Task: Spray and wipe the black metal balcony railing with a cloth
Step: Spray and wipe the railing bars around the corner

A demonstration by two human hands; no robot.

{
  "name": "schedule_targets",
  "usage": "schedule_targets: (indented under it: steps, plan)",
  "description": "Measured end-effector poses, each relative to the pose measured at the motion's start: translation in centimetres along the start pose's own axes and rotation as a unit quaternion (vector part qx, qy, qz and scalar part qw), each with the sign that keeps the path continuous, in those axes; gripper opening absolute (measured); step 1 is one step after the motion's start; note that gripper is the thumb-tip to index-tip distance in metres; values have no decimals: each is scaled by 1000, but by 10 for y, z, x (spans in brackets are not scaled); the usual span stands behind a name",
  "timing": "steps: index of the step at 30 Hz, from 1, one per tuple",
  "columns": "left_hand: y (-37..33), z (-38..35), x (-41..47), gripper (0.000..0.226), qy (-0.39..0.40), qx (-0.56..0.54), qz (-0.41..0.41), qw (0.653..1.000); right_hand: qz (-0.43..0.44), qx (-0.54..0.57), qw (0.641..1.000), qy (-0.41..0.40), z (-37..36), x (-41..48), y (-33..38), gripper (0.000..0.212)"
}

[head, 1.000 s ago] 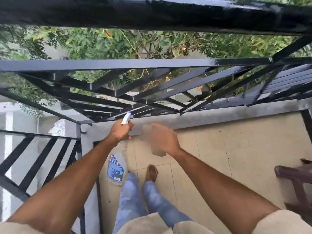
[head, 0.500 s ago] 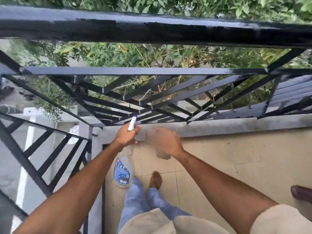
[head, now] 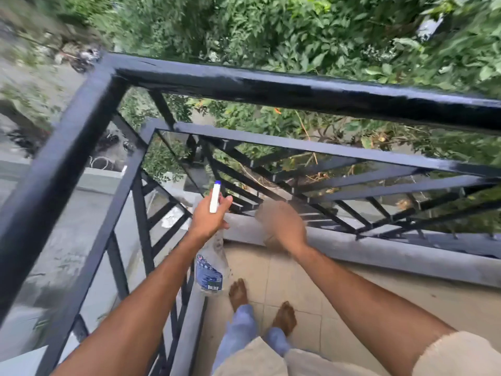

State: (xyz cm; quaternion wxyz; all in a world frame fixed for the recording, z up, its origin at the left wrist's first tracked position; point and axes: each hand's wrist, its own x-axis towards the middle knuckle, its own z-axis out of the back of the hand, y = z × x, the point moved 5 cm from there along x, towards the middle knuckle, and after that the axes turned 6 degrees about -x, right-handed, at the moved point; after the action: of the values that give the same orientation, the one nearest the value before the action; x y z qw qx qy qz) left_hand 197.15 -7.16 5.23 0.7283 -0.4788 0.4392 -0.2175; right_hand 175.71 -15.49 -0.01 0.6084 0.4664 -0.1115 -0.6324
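A: Just beyond the fingertips of both hands runs the black railing, its lower slats right ahead of the knuckles and its top bar higher up. What could go wrong?

B: The left hand has its fingers wrapped around the neck of the spray bottle, which hangs below the palm close to the corner bars. A loosened grip could let it slip through a gap to the ground outside.

A: And the right hand?

B: Blurred. I cannot tell how its fingers are set, or make out a cloth there.

A: Anything in the bottle?

B: It's clear plastic and looks nearly empty, so the spray may sputter.
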Motion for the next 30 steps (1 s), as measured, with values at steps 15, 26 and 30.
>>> schedule_targets:
  steps: [15, 26, 30]
  plan:
    - [-22, 54, 57, 17, 34, 25, -55, 998, 70, 97, 992, -34, -116, 56, 157, 35]
    - [3, 42, 77, 11, 30, 13, -32, 999, -166, -50, 981, -82, -87, 100, 86, 41]
    - [7, 41, 77, 12, 40, 15, -37, 998, -169, -13, 981, -90, -83, 103, 72, 22]
